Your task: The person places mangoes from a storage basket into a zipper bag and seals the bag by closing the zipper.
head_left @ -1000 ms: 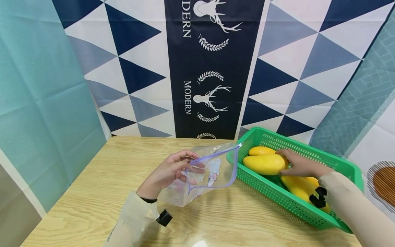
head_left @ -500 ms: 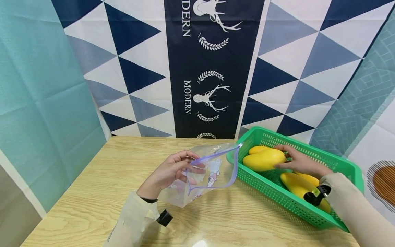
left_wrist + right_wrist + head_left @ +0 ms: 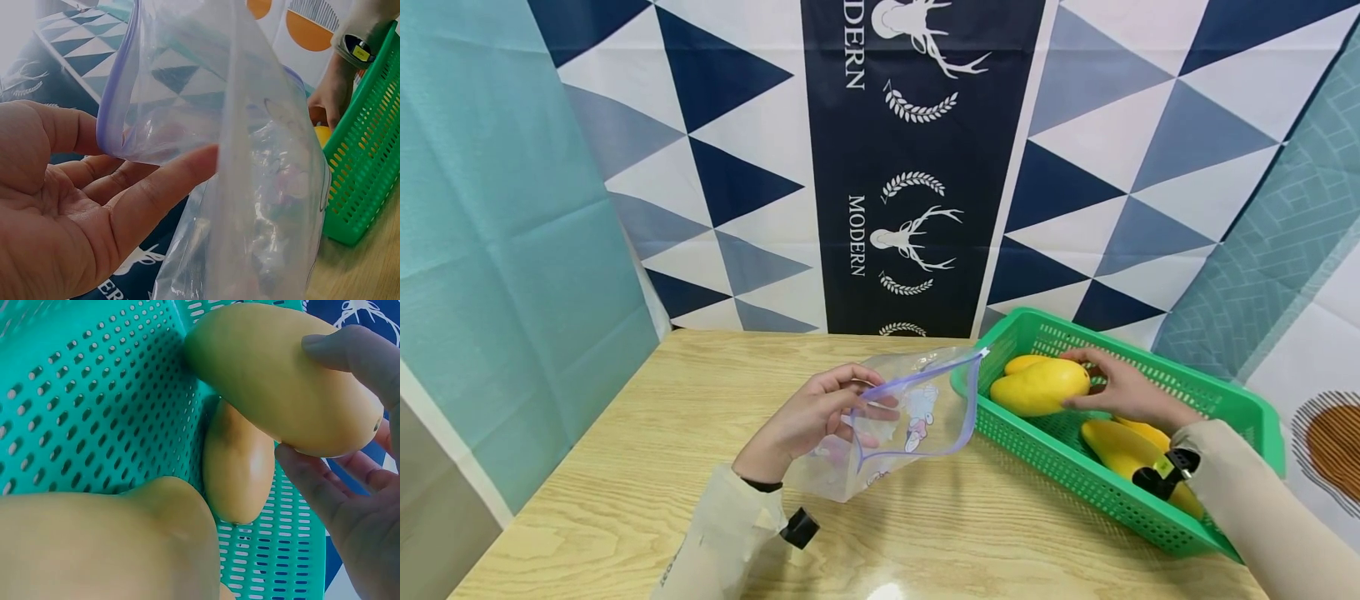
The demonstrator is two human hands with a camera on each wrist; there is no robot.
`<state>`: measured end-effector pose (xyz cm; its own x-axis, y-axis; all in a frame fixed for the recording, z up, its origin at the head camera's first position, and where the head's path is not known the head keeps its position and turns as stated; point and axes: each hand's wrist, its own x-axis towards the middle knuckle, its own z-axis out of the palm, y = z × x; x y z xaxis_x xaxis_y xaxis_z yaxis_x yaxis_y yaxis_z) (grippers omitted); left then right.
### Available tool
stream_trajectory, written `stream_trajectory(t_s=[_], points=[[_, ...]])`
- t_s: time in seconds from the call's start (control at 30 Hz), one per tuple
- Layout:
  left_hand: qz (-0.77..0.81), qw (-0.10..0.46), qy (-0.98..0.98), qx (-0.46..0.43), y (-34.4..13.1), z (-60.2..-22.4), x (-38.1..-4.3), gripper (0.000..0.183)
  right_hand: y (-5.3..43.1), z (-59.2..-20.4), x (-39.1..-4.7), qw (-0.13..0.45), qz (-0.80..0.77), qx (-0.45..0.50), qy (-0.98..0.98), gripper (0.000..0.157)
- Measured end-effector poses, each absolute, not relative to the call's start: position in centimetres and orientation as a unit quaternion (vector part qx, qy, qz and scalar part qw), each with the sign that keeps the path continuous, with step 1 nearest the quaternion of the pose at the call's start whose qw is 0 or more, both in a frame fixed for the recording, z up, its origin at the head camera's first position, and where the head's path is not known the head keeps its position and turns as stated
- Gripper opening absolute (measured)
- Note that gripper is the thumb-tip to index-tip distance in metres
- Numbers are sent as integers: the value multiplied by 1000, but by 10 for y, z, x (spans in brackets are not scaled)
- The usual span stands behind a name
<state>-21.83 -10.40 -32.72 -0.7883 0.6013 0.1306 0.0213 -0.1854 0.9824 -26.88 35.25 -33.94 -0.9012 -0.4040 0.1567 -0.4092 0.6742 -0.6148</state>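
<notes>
My left hand [image 3: 808,408] holds a clear zip-lock bag [image 3: 917,421] by its purple-edged mouth, which gapes toward the right. In the left wrist view, the thumb and fingers are spread around the bag's plastic [image 3: 275,187]. Inside the green basket [image 3: 1037,450], my right hand [image 3: 1123,390] grips the right end of a yellow mango [image 3: 1037,388]. Seen from the right wrist, its fingers and thumb lie on opposite sides of that mango [image 3: 287,381], which is tilted over a smaller mango [image 3: 240,469]. More mangoes [image 3: 1112,446] lie under my right forearm, partly hidden.
The basket stands at the right of a wooden table [image 3: 700,400], angled toward me. A patterned cloth [image 3: 910,167] hangs behind the table's back edge. Teal cloth [image 3: 512,233] covers the left side.
The right hand has shifted slightly back and left, and the mango's right end has tilted upward in its grip. The left hand and bag have stayed in place.
</notes>
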Motion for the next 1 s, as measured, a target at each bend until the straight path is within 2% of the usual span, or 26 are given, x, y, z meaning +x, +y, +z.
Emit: stream_trajectory(t_s=[0.43,1.0], points=[[731,195,600,261,-105,-328,-220,25,351,-328,-268,74,340,215,-912,67],[735,196,592,267,-105,-327,-219,25,347,-307,-256,125,352,179,-910,70]])
